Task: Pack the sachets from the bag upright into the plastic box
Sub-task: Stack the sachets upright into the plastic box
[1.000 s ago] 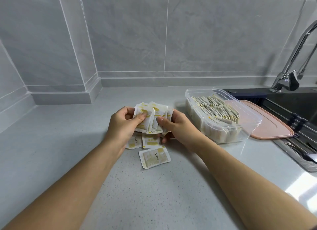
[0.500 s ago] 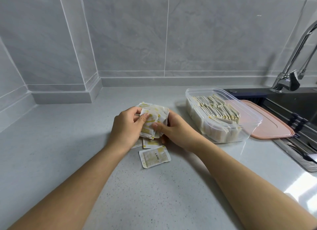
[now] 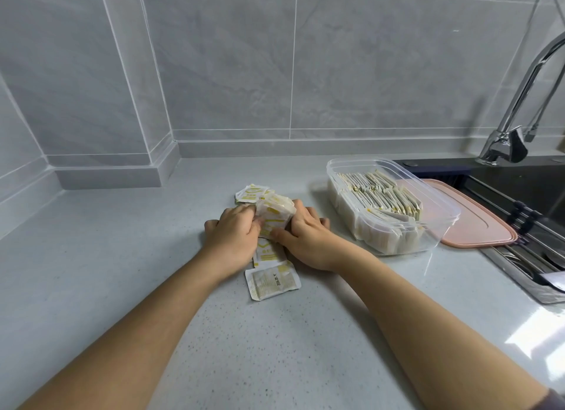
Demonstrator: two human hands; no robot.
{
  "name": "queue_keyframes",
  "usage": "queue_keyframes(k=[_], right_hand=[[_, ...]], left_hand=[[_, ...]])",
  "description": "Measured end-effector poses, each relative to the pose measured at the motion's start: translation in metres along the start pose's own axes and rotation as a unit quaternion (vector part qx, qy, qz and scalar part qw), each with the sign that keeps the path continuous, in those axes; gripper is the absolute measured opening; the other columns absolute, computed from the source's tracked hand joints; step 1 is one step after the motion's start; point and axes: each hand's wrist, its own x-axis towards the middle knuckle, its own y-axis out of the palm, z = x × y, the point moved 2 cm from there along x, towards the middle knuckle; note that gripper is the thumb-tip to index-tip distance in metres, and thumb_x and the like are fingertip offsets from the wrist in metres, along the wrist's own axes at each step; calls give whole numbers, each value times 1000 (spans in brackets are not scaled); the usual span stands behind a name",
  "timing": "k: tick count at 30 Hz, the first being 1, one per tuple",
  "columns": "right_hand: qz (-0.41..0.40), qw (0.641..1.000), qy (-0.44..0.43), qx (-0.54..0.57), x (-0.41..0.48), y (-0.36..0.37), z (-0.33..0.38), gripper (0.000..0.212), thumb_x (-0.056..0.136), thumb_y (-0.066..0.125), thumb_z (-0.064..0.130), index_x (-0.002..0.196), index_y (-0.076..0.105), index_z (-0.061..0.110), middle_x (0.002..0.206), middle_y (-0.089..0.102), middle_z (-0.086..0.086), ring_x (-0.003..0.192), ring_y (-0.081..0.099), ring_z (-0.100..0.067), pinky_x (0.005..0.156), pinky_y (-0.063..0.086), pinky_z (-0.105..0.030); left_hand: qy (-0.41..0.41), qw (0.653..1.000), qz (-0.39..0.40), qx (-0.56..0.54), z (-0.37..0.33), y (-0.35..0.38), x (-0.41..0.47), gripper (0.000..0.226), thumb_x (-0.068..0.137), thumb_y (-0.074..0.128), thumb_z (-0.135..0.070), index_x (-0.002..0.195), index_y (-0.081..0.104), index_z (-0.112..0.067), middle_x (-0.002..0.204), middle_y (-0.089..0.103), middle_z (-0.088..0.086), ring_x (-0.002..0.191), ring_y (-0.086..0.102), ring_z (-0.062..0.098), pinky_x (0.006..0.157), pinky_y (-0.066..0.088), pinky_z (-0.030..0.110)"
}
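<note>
lowered since before, the sachet bundle [image 3: 275, 215] is now down at the tabletop [image 3: 122, 287], left hand [image 3: 232, 238] and right hand [image 3: 308, 241] gripping its sides, near the plastic box [image 3: 440, 229].

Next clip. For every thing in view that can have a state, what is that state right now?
left hand: grips the sachet bundle, low at the counter
right hand: grips the same bundle from the other side
sachet bundle: held between both hands
loose sachet: flat on the counter
plastic box: open, partly filled
boxed sachets: standing upright
pink lid: off, flat beside the sink
</note>
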Motion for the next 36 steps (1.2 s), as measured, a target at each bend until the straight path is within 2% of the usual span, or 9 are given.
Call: queue_keyframes(k=[5,8,12,17,21,26,29,33,36], right_hand=[[-44,999,-5,5,0,-5,3,33,98,44,32,125,42,13,123,41,-1,123,33,-20,90,22,-35],[-84,996,-22,-20,0,-13,1,37,95,52,31,129,48,17,125,44,-2,121,38,-20,95,25,-35],[-104,990,-68,72,-2,-13,1,26,92,60,15,116,57,5,106,47,-5,93,49,-19,79,33,-18],[-95,973,-25,208,1,-13,-2,18,92,59,14,110,62,13,105,62,-7,81,59,-19,75,48,-29],[-65,984,-22,167,-2,-7,-3,13,94,57,17,106,62,14,104,63,-8,83,58,-18,77,46,-29],[-93,981,-16,167,-2,-10,-2,15,93,58,17,105,64,11,96,67,-3,80,59,-17,75,48,-30],[-81,984,-17,157,-5,-9,-3,9,93,58,17,100,64,17,80,61,9,66,52,-1,69,39,-21],[-98,984,-27,144,-9,-14,2,14,92,60,20,105,65,16,75,60,12,63,52,-1,63,42,-16],[-116,984,-21,137,-10,-19,5,19,92,59,25,104,65,12,83,66,-1,70,55,-13,72,48,-31]], left_hand=[[25,997,-58,-39,5,-8,1,20,96,52,-24,102,66,-11,96,51,-3,104,50,23,89,33,36],[41,991,-83,-96,4,-15,-2,12,90,62,-20,97,70,-14,80,60,-4,84,58,23,75,41,31],[57,989,-66,-116,3,-13,-4,8,92,59,-19,95,66,-17,72,64,-6,67,57,11,58,37,13],[53,987,-28,-151,3,-11,-5,13,97,50,-24,106,56,-17,82,63,-6,78,61,12,67,43,20],[47,992,-2,-114,4,-7,-5,24,99,47,-23,118,57,-14,96,66,1,91,62,18,75,44,27],[51,991,-20,-122,5,-7,-4,16,97,50,-20,108,61,-15,83,64,-5,79,61,9,64,42,14],[47,993,-5,-109,7,-4,-5,13,95,54,-21,104,63,-17,82,63,-5,83,61,15,64,41,19],[49,991,-14,-123,6,-5,-5,15,95,55,-21,106,64,-17,84,66,-4,84,63,14,69,44,23],[49,987,-43,-150,5,-8,-5,9,95,55,-21,98,63,-18,78,65,-5,79,64,13,67,44,18]])
